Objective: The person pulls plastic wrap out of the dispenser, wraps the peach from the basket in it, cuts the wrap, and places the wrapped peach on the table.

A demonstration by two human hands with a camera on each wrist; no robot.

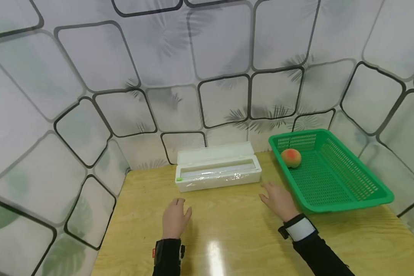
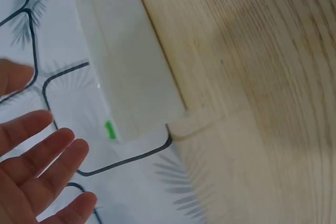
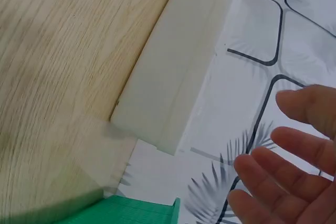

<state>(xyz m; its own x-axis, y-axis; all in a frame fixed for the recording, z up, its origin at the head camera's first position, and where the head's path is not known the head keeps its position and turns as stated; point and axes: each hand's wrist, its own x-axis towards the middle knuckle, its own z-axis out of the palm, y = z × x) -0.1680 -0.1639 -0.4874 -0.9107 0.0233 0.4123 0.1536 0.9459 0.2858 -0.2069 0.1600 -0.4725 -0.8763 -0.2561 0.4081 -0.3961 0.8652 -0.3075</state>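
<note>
A long white box (image 1: 220, 181), its lid (image 1: 215, 152) tipped up at the back, stands near the wall. Inside lies a roll of clear plastic wrap (image 1: 220, 170); a small green tab (image 2: 110, 129) marks the box's left end. My left hand (image 1: 175, 219) hovers in front of that end, fingers relaxed and holding nothing. Over by the right end is my right hand (image 1: 279, 201), fingers loosely spread and likewise free of any object. In the wrist views, the fingers of both hands are apart from the box.
A green plastic basket (image 1: 348, 205) sits on the right of the wooden table (image 1: 227, 222), with a peach (image 1: 291, 158) at its left side. Patterned cloth walls (image 1: 224, 99) rise behind the table and along both sides.
</note>
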